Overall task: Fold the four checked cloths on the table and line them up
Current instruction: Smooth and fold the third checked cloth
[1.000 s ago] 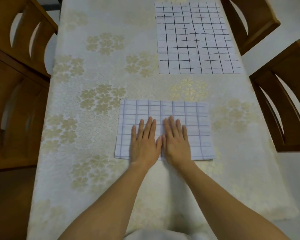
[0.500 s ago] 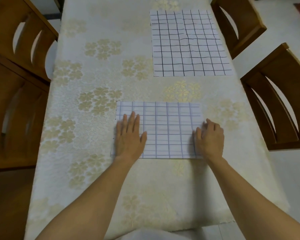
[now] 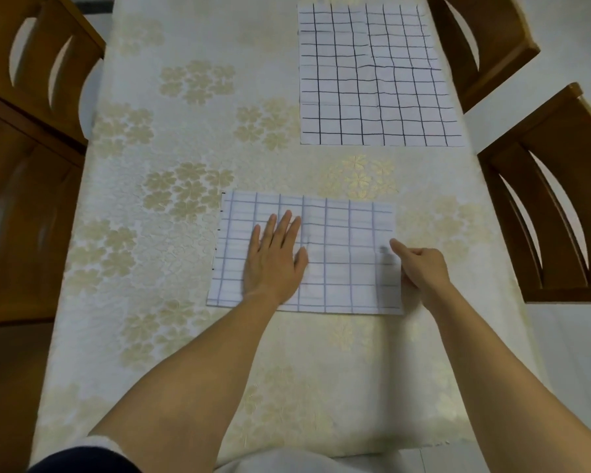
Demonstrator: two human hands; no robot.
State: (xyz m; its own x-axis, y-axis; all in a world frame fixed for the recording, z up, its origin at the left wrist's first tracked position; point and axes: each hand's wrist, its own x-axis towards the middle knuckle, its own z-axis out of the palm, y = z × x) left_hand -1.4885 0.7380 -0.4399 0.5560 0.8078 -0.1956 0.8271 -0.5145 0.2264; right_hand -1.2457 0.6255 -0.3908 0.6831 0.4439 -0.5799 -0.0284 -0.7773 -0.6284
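**At the near middle of the table: pale cloth pressed flat by the left hand, right hand at its edge**

- Task item: a purple-checked cloth (image 3: pixel 338 254) is laid flat as a rectangle, long side across the view. A faint crease is seen down its middle, and small dark ticks along its left edge.
- Left hand (image 3: pixel 275 261): laid palm-down on the left half of that cloth, fingers straight and slightly spread. Nothing is gripped. The cloth's near edge is crossed by the forearm.
- Right hand (image 3: pixel 423 268): placed at the cloth's right edge, index finger stretched onto the fabric, the other fingers curled under. The hand is blurred, so it cannot be told whether the edge is pinched.
- Second item: a black-checked cloth (image 3: pixel 376 76) is spread flat at the far right of the table, larger, with fold lines visible. It is kept well apart from the near cloth by a strip of tablecloth (image 3: pixel 151 302), cream with gold flower print.
- Surroundings: two wooden chairs (image 3: pixel 31 80) are set against the left side and two more chairs (image 3: pixel 560 199) against the right. The nearer right chair is close beside the table edge, past the right hand.
- A dark sleeve (image 3: pixel 82 459) is seen at the bottom left corner.
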